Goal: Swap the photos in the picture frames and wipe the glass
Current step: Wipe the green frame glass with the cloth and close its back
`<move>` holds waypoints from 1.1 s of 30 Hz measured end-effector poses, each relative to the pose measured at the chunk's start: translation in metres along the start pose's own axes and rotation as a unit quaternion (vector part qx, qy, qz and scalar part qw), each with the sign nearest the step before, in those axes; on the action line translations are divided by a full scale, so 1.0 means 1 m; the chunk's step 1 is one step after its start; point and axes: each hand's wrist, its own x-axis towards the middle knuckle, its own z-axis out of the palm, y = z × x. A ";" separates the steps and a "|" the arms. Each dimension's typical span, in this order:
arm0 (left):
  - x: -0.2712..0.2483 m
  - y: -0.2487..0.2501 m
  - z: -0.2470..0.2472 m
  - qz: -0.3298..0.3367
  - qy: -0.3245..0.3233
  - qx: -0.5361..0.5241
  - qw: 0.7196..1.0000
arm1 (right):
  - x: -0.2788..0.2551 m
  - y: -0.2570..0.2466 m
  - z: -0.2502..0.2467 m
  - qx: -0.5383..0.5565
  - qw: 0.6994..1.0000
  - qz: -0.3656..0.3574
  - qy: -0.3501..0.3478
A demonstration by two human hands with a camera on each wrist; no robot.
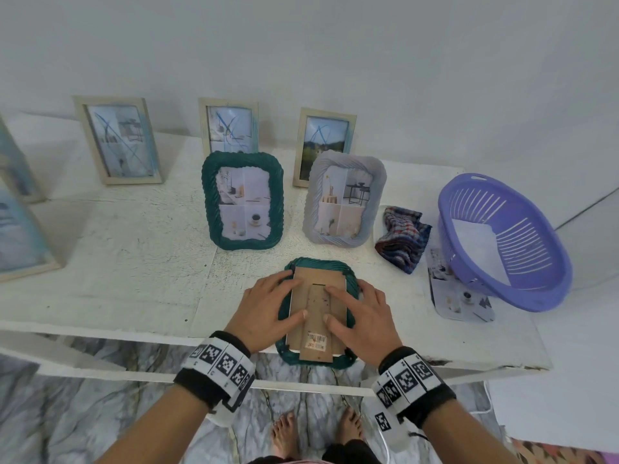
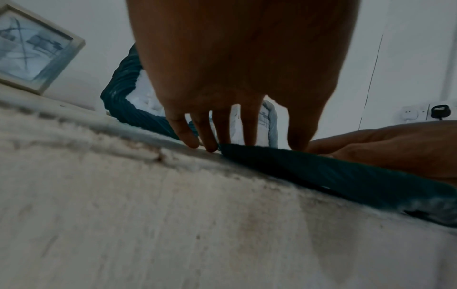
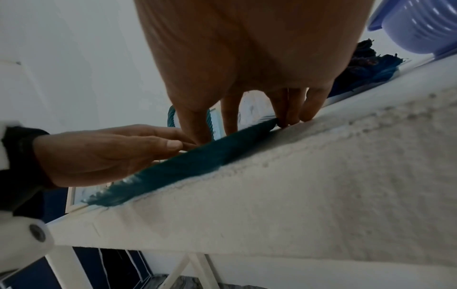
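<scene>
A dark green frame lies face down at the table's front edge, its brown cardboard backing with the fold-out stand facing up. My left hand lies flat on the frame's left side, thumb on the backing. My right hand presses flat on the right side, index finger and thumb on the stand. The left wrist view shows the left fingers reaching over the frame's green rim. In the right wrist view the right fingers touch that rim. A checked cloth lies to the right.
An upright green frame and a grey frame stand behind. Three pale wooden frames line the wall, more at far left. A purple basket sits at right on a loose photo. Bare white table lies to the left.
</scene>
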 end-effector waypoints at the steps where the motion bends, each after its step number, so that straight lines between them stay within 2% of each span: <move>1: 0.003 0.000 0.000 -0.010 0.020 -0.017 1.000 | 0.001 0.000 0.000 0.002 1.000 0.002 -0.002; 4: 0.011 0.002 -0.001 -0.041 0.045 -0.020 0.998 | 0.001 0.000 0.000 0.003 1.000 0.001 -0.005; 7: 0.015 0.002 -0.003 -0.041 0.027 0.000 0.999 | 0.002 0.000 0.001 -0.002 1.000 0.001 -0.001; 12: 0.020 0.001 -0.005 -0.055 0.022 -0.042 0.997 | 0.001 -0.001 0.000 -0.003 1.000 0.004 0.000; 17: 0.020 0.002 -0.008 -0.051 0.010 -0.031 0.998 | 0.000 -0.003 -0.001 -0.007 1.000 0.007 -0.012; 27: 0.018 0.014 -0.010 -0.033 0.001 0.117 0.993 | 0.001 -0.004 -0.002 -0.030 0.999 0.005 -0.016; 30: 0.016 0.015 -0.011 -0.043 -0.008 0.070 0.997 | -0.001 -0.006 -0.005 -0.035 0.999 -0.004 -0.013; 33: 0.010 0.018 -0.016 -0.064 -0.008 -0.049 0.997 | -0.003 -0.007 -0.005 -0.070 0.997 0.000 -0.018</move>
